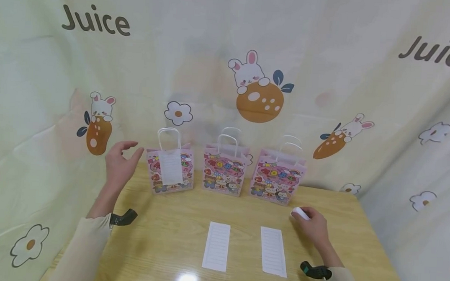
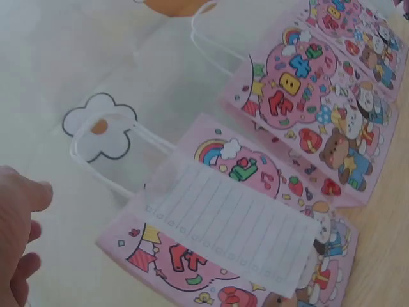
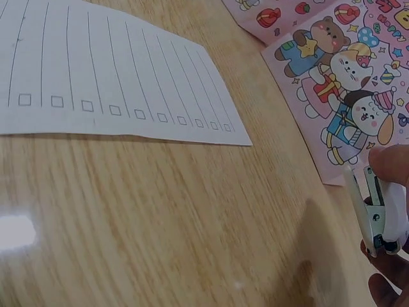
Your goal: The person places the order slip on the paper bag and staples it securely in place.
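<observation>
In the head view my left hand (image 1: 121,163) is raised beside the left pink paper bag (image 1: 188,166), apart from it, with thumb and fingers spread around nothing. A lined checklist slip (image 1: 172,167) hangs over that bag's front, its top at the bag's upper edge. My right hand (image 1: 315,228) holds a small white stapler (image 1: 301,213) low over the table's right side. In the right wrist view the stapler (image 3: 376,220) lies between thumb and fingers, its jaws apart. Two more checklist slips, one in the middle (image 1: 216,245) and one to the right (image 1: 274,250), lie flat on the table.
A middle bag (image 1: 223,170) and a right bag (image 1: 277,176), both pink with cartoon animals and white handles, stand upright along the table's back edge. Behind them hangs a pale curtain (image 1: 210,43) with printed rabbits. The wooden table (image 1: 160,238) has a bright reflection near the front.
</observation>
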Action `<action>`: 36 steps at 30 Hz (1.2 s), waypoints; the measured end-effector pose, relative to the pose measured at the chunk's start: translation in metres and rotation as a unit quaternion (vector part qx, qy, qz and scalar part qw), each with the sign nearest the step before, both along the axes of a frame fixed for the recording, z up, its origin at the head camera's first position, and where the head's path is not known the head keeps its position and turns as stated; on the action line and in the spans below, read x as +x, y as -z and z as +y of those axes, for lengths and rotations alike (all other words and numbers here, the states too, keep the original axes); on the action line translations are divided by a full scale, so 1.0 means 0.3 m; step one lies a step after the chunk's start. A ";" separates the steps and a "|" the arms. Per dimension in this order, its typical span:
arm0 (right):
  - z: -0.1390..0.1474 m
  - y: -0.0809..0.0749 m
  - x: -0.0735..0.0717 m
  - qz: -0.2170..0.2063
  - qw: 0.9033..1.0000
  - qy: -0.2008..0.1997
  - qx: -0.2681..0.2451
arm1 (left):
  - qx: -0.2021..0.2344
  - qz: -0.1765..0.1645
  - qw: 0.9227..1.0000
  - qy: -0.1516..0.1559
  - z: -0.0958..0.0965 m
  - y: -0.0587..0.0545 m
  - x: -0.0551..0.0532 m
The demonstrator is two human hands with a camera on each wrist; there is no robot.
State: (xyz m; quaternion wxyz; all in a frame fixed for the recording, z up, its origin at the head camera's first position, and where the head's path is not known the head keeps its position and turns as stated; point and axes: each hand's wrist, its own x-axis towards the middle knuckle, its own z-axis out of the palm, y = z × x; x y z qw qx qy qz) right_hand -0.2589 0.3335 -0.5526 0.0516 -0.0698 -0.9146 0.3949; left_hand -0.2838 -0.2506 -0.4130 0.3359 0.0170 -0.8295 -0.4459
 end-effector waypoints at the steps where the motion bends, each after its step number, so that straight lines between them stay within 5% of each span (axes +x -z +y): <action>1: 0.001 0.001 0.001 0.000 1.000 0.001 0.000 | 0.004 0.005 1.000 -0.002 0.003 0.007 0.019; 8: 0.012 0.025 0.025 -0.003 1.000 0.014 0.003 | 0.010 0.009 0.999 0.050 0.082 0.129 0.117; 16: 0.020 0.034 0.022 0.001 1.000 0.024 0.015 | 0.012 -0.081 0.990 0.117 0.212 0.290 0.180; 24: 0.031 0.054 0.036 -0.016 0.999 0.031 0.020 | -0.004 -0.122 0.974 0.191 0.318 0.417 0.216; 30: 0.030 0.083 0.053 -0.018 0.999 0.045 0.017 | -0.008 -0.177 0.957 0.230 0.367 0.473 0.255; 36: 0.017 0.094 0.062 -0.010 0.999 0.046 -0.001 | 0.003 -0.191 0.946 0.263 0.397 0.502 0.277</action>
